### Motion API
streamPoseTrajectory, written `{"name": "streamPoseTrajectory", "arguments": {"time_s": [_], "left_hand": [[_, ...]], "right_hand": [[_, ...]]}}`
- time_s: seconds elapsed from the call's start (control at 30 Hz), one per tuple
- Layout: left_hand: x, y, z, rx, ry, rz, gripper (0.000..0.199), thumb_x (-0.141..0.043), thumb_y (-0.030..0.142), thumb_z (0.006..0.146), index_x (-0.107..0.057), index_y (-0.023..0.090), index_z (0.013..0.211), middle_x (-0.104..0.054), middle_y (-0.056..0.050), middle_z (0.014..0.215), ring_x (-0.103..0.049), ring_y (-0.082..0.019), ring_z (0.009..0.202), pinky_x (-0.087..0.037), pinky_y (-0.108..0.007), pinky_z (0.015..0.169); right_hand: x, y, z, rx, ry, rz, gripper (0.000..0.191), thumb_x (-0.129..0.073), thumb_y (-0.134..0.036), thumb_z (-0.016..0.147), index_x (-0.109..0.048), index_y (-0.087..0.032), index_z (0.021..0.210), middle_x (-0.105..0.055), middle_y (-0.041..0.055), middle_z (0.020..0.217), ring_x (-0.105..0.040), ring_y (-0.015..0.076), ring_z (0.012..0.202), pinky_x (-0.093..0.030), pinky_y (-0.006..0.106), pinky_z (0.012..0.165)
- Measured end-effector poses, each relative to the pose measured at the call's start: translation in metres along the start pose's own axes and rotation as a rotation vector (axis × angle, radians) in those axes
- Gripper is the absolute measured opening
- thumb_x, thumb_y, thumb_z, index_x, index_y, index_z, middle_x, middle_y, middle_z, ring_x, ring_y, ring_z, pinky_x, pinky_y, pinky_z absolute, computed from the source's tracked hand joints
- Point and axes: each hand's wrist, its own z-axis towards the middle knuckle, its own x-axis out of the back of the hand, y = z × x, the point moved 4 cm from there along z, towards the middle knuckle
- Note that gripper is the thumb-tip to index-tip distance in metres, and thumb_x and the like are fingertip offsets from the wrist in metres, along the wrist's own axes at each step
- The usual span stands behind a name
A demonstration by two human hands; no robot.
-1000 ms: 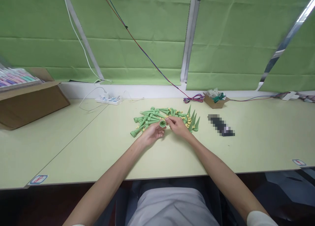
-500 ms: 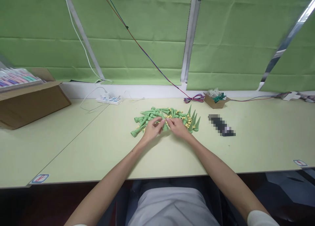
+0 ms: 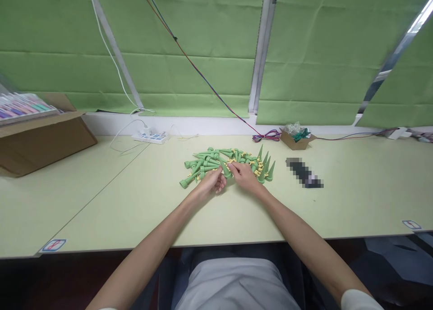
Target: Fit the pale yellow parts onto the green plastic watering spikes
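Tbl (image 3: pixel 142 190), L hand (image 3: pixel 211 182) curled, holding grn spike (image 3: pixel 225 169)

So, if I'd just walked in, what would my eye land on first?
Probably the heap of green spikes and small yellow pieces mid-table, where the left hand and right hand come together at one upturned spike. Behind, green blinds fill the upper part of the view. At the left edge sits a large cardboard box.

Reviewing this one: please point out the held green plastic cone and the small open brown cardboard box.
Held green plastic cone (image 3: pixel 224 168): head view, tapered body.
Small open brown cardboard box (image 3: pixel 299 144): head view, outer wall.
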Motion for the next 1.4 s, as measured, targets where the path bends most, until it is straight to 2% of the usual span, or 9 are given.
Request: {"name": "streamPoseTrajectory", "arguments": {"time_s": [0.13, 0.23, 0.37, 0.57, 0.73, 0.83, 0.97, 1.17, 1.4], "left_hand": [[0.0, 0.001, -0.002, 0.0, -0.041, -0.043, 0.058, -0.053, 0.062, 0.09, -0.064, 0.012, 0.062, -0.057, -0.005, 0.057, -0.045, -0.008, 0.041, -0.028, -0.022, 0.04], [0.0, 0.005, -0.004, -0.118, -0.051, 0.037, 0.043, -0.069, 0.054, 0.082, -0.062, 0.014, 0.066, -0.053, -0.001, 0.056, -0.043, -0.008, 0.043, -0.028, -0.023, 0.042], [0.001, 0.011, -0.006, -0.331, 0.033, 0.182, 0.037, -0.084, 0.04, 0.068, -0.055, 0.018, 0.066, -0.051, 0.002, 0.059, -0.043, -0.008, 0.048, -0.03, -0.023, 0.046], [0.003, 0.016, -0.006, -0.431, 0.142, 0.246, 0.038, -0.084, 0.038, 0.067, -0.051, 0.019, 0.067, -0.054, 0.002, 0.066, -0.047, -0.01, 0.056, -0.034, -0.023, 0.05], [-0.002, 0.013, -0.006, -0.38, 0.08, 0.134, 0.042, -0.081, 0.046, 0.072, -0.048, 0.021, 0.079, -0.053, 0.005, 0.069, -0.046, -0.008, 0.048, -0.033, -0.023, 0.045], [-0.005, 0.014, -0.006, -0.359, 0.032, -0.019, 0.044, -0.08, 0.051, 0.073, -0.048, 0.023, 0.085, -0.054, 0.006, 0.066, -0.053, -0.01, 0.051, -0.039, -0.024, 0.048], [-0.006, 0.018, -0.006, -0.329, -0.015, -0.217, 0.045, -0.071, 0.061, 0.079, -0.052, 0.02, 0.076, -0.056, 0.001, 0.064, -0.061, -0.015, 0.06, -0.047, -0.027, 0.054], [-0.008, 0.012, -0.006, -0.114, -0.073, -0.195, 0.068, -0.045, 0.072, 0.09, -0.055, 0.016, 0.053, -0.053, -0.005, 0.051, -0.053, -0.013, 0.044, -0.041, -0.026, 0.045], [-0.012, 0.004, -0.004, 0.031, -0.228, -0.262, 0.065, -0.047, 0.069, 0.091, -0.065, 0.011, 0.068, -0.062, -0.008, 0.065, -0.059, -0.013, 0.049, -0.042, -0.024, 0.042]], "right_hand": [[0.001, 0.003, 0.0, -0.017, 0.008, 0.005, 0.043, -0.036, -0.045, 0.101, -0.033, -0.022, 0.065, -0.038, -0.0032, 0.057, -0.036, 0.0135, 0.056, -0.028, 0.029, 0.06], [0.002, 0.004, 0.001, -0.023, 0.012, 0.006, 0.043, -0.036, -0.044, 0.101, -0.033, -0.022, 0.064, -0.04, -0.0026, 0.057, -0.036, 0.0139, 0.056, -0.028, 0.029, 0.06], [0.001, 0.004, 0.001, -0.022, -0.015, -0.012, 0.044, -0.034, -0.043, 0.101, -0.032, -0.022, 0.062, -0.042, -0.0019, 0.055, -0.036, 0.0139, 0.054, -0.026, 0.03, 0.059], [0.001, 0.004, 0.002, -0.046, 0.018, -0.008, 0.046, -0.032, -0.046, 0.101, -0.031, -0.022, 0.062, -0.042, -0.0015, 0.054, -0.036, 0.0143, 0.054, -0.027, 0.031, 0.059], [0.002, 0.002, 0.003, -0.063, 0.068, 0.009, 0.05, -0.03, -0.053, 0.101, -0.033, -0.022, 0.062, -0.04, -0.0011, 0.054, -0.036, 0.0149, 0.054, -0.027, 0.032, 0.059], [0.002, 0.001, 0.003, -0.056, 0.106, 0.012, 0.052, -0.029, -0.057, 0.101, -0.034, -0.022, 0.063, -0.04, -0.001, 0.055, -0.036, 0.0148, 0.053, -0.027, 0.032, 0.059], [0.005, 0.0, 0.002, -0.064, 0.156, 0.017, 0.053, -0.028, -0.061, 0.101, -0.033, -0.023, 0.064, -0.039, -0.0011, 0.055, -0.037, 0.015, 0.053, -0.028, 0.032, 0.059], [0.004, -0.004, -0.001, -0.018, 0.136, 0.013, 0.05, -0.027, -0.059, 0.101, -0.033, -0.023, 0.067, -0.039, -0.0014, 0.057, -0.037, 0.015, 0.054, -0.029, 0.031, 0.059], [0.003, -0.004, -0.003, -0.032, 0.135, 0.037, 0.047, -0.029, -0.055, 0.101, -0.034, -0.023, 0.067, -0.038, -0.0024, 0.056, -0.036, 0.0141, 0.053, -0.029, 0.03, 0.058]]}}
